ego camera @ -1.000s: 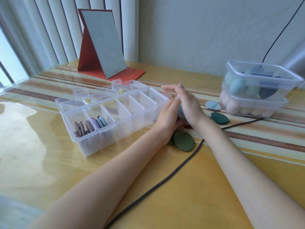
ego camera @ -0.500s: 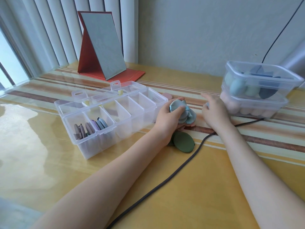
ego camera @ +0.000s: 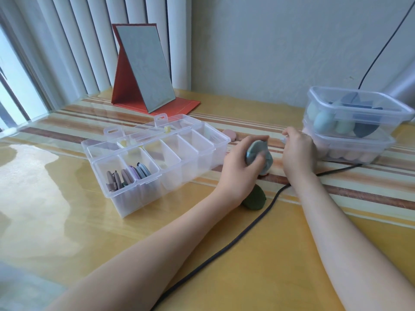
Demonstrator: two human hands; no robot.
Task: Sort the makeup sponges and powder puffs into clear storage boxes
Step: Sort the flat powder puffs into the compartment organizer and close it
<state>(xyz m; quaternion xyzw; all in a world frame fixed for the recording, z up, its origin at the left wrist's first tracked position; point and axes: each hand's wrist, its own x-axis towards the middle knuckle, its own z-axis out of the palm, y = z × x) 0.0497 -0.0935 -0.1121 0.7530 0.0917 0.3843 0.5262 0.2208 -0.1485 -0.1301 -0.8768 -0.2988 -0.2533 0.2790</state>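
A person's left hand (ego camera: 243,162) grips a small stack of blue-grey powder puffs (ego camera: 258,153), fingers curled round them, just beside the right end of the divided organiser box (ego camera: 157,158). The right hand (ego camera: 296,151) rests fingers-down on the table against the lower of two stacked clear tubs (ego camera: 350,144); whether it pinches anything cannot be told. The organiser's long axis runs away to the left of the left hand, which is the nearer one; its near-left compartment already holds puffs standing on edge (ego camera: 128,176). A dark green puff (ego camera: 254,198) lies under the left wrist, beside a black cable (ego camera: 247,232).
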